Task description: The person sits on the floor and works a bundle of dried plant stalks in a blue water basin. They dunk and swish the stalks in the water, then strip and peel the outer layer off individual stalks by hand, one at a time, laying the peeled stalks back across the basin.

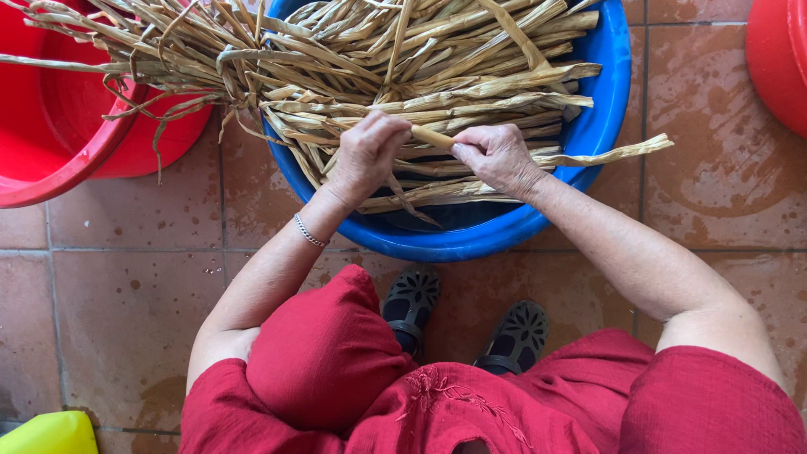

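Both hands are over the blue tub (588,134) full of dried leaves (437,76), left hand (368,155) and right hand (496,155) each pinched shut on the same leaf strip (433,137), looks like a rolled bit, red tub (59,143) beside it on the tiled floor (109,286)
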### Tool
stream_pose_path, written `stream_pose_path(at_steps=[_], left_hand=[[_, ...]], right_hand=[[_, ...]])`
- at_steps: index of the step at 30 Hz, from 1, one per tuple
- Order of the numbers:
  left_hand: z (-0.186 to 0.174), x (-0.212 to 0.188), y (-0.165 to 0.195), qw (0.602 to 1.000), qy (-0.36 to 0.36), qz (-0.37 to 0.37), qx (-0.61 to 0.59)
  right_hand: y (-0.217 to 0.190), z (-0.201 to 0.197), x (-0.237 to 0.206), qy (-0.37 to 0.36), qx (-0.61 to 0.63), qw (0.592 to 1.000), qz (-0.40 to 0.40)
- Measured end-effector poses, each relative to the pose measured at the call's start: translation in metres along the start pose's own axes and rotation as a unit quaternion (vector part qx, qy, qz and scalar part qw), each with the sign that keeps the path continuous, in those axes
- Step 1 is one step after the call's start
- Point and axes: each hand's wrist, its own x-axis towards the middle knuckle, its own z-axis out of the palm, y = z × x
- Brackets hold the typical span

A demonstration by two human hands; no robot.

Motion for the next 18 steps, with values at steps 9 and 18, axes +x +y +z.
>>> stream_pose_path(at_steps=[9,18], left_hand=[[0.018,-0.014,-0.005,0.937,-0.220,-0.218,-0.159],[0.020,-0.013,0.013,0.907,-0.137,-0.232,-0.323]], right_hand=[[-0.006,0.005,0.003,0.094,-0.142,0.960,-0.221],[-0.007,0.017,0.006,0.084,-0.132,0.962,-0.225]])
